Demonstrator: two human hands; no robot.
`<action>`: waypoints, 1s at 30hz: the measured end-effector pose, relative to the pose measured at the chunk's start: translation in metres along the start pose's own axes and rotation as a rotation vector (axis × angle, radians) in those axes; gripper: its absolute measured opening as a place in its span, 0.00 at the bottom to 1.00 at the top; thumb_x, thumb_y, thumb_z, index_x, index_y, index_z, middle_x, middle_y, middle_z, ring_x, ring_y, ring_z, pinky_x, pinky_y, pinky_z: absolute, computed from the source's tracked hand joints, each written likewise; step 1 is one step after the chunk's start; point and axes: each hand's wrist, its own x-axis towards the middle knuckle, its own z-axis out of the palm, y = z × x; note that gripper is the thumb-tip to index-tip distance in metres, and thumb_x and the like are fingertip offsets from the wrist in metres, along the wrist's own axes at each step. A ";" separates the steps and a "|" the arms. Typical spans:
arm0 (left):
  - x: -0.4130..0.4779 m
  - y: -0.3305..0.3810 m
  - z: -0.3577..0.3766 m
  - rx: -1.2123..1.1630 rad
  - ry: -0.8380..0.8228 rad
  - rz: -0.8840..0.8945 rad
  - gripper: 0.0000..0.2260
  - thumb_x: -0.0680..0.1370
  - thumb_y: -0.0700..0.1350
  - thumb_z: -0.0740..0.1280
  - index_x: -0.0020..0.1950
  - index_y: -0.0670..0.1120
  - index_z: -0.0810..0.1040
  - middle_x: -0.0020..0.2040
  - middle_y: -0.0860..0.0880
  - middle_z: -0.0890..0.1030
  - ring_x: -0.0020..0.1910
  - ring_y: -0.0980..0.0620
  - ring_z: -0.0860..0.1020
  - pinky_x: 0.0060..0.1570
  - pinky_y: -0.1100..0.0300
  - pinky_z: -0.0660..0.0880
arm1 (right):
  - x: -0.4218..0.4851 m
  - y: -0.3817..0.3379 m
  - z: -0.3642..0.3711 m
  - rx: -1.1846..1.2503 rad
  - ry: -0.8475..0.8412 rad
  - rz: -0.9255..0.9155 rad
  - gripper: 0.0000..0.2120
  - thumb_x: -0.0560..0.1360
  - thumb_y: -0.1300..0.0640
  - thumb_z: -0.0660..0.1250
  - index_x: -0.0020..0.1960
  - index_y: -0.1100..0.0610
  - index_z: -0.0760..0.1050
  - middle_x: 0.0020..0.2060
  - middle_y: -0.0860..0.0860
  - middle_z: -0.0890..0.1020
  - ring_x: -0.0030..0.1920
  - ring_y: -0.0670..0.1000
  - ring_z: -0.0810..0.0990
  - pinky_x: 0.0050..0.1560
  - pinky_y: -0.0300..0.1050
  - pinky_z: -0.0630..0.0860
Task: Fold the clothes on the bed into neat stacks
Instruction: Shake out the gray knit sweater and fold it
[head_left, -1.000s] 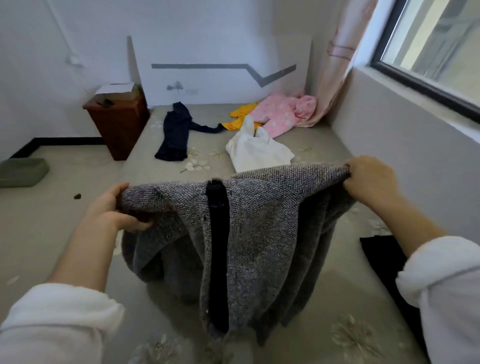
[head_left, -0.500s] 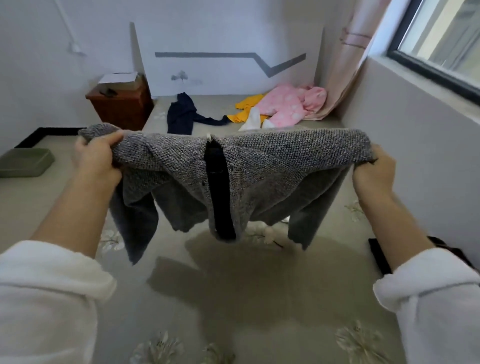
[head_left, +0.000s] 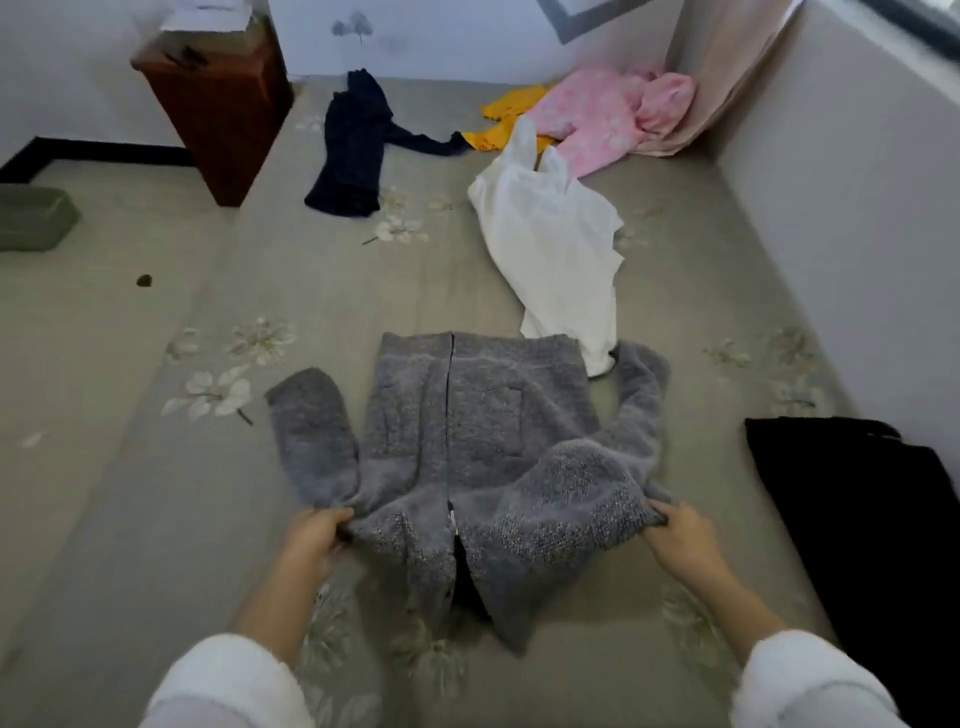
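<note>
A grey knitted zip-front cardigan (head_left: 467, 441) lies spread on a bed with a beige flower-printed sheet (head_left: 322, 291), its hem pointing away and its sleeves splayed to either side. The left hand (head_left: 317, 535) pinches the near left shoulder of the cardigan, and the right hand (head_left: 680, 530) grips the near right shoulder; both wrists wear white fleece sleeves. Just beyond the cardigan's far right corner lies a crumpled white garment (head_left: 556, 244), touching the right sleeve. Farther back sit a dark navy garment (head_left: 353, 145), a yellow garment (head_left: 506, 122) and a pink spotted fleece garment (head_left: 608, 114). A black folded cloth (head_left: 857, 509) lies at the bed's right edge. A brown wooden bedside cabinet (head_left: 218, 98) stands at the bed's far left.
</note>
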 end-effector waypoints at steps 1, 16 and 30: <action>0.004 -0.019 0.002 0.008 -0.005 -0.045 0.06 0.78 0.33 0.63 0.54 0.36 0.73 0.39 0.39 0.75 0.31 0.45 0.75 0.24 0.59 0.75 | -0.002 0.008 0.015 -0.009 -0.061 0.038 0.14 0.76 0.62 0.65 0.60 0.57 0.80 0.54 0.60 0.82 0.56 0.62 0.79 0.48 0.46 0.72; 0.037 -0.170 -0.009 0.337 -0.068 -0.198 0.06 0.82 0.36 0.58 0.50 0.39 0.74 0.40 0.42 0.74 0.39 0.46 0.71 0.45 0.53 0.70 | -0.019 0.064 0.176 0.335 -0.257 0.535 0.09 0.78 0.63 0.62 0.39 0.61 0.72 0.31 0.55 0.73 0.36 0.54 0.71 0.37 0.45 0.65; 0.046 -0.143 0.065 0.256 -0.127 -0.019 0.18 0.75 0.45 0.70 0.59 0.34 0.76 0.54 0.42 0.81 0.52 0.46 0.78 0.49 0.58 0.72 | 0.012 0.014 0.218 0.686 -0.139 0.379 0.27 0.71 0.61 0.74 0.67 0.65 0.72 0.66 0.55 0.74 0.66 0.55 0.72 0.66 0.44 0.67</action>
